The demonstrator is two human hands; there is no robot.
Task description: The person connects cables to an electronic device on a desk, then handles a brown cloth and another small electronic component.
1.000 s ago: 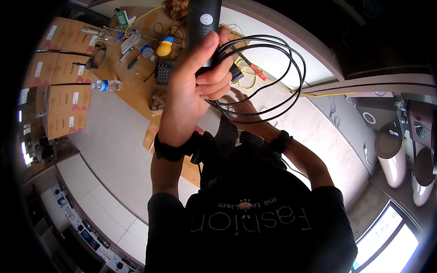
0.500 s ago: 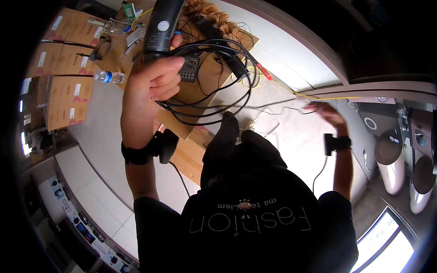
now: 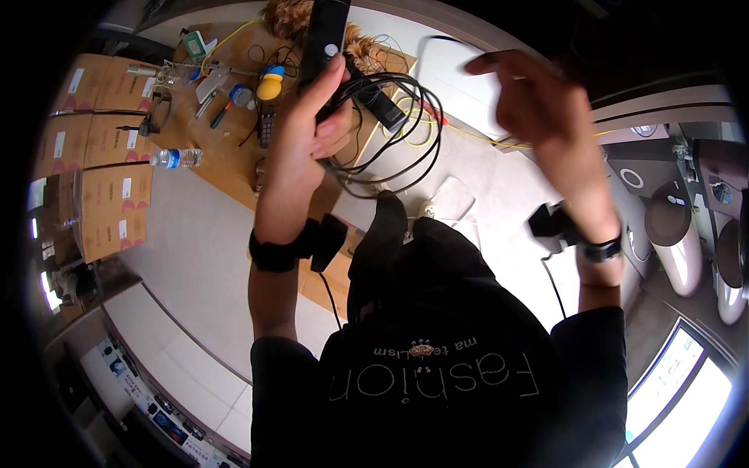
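Observation:
My left hand (image 3: pixel 308 129) is closed around a long black handheld device (image 3: pixel 328 27) with a round white sticker; I cannot make out its exact kind. Loops of black cable (image 3: pixel 439 125) hang from the same hand and spread out to its right. Raised on the right, my right hand (image 3: pixel 542 109) is smeared by motion, its fingers drawn together. A dark stretch of the cable arcs toward its fingertips, apart from the coil. Both wrists carry black straps with small boxes and thin leads.
Below the left hand stands a brown table (image 3: pixel 226 168) with tools, a yellow-and-blue object (image 3: pixel 270 82), a black power strip (image 3: pixel 378 97) and brown fur. A water bottle (image 3: pixel 176 158) lies at its left edge. Cardboard boxes (image 3: pixel 117 191) are stacked left; urinals (image 3: pixel 672 234) line the right.
My right hand has risen and swung inward from low on the right, bringing the cable's stretch up. My left hand has shifted slightly right, still gripping the device and the coil.

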